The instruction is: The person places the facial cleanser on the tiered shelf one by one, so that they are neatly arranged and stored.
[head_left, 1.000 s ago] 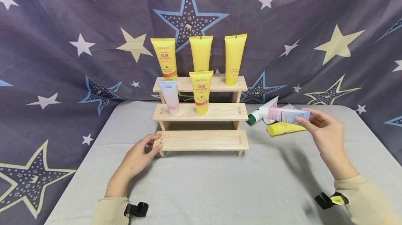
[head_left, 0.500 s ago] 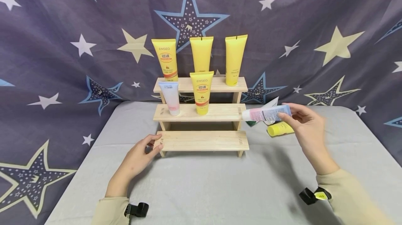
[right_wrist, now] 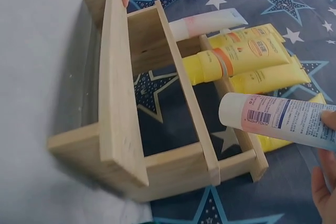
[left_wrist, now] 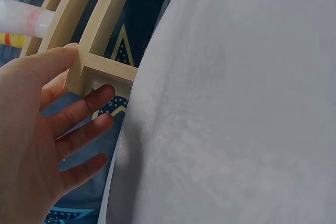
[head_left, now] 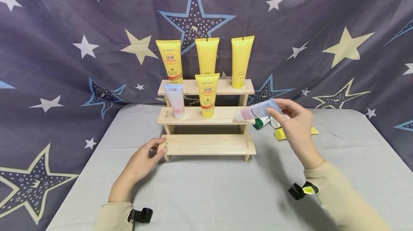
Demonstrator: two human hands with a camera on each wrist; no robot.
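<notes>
A three-step wooden display stand [head_left: 206, 145] is in the middle of the head view. My left hand [head_left: 142, 161] holds the left end of its lowest step between thumb and index finger; in the left wrist view the other fingers are spread. My right hand [head_left: 295, 125] pinches a pink-and-blue squeeze tube [head_left: 258, 110] by its flat blue end. The tube is tilted, its white cap lower and overlapping the right end of the middle step in the head view. On that step stand a similar pink-and-blue tube [head_left: 175, 102] and a yellow tube [head_left: 207, 96].
The top step bears three upright yellow tubes, the right one [head_left: 242, 62] farthest from my left hand. Right of the stand lie a green-capped white tube [head_left: 262, 122] and a yellow tube [head_left: 280, 133], partly behind my right hand. A star-patterned cloth [head_left: 290, 26] hangs behind the grey-covered table [head_left: 206, 191].
My right hand has carried the pink-and-blue tube leftward from above the lying tubes to the stand's middle step, and the cap end has tipped down. My left hand has stayed in place.
</notes>
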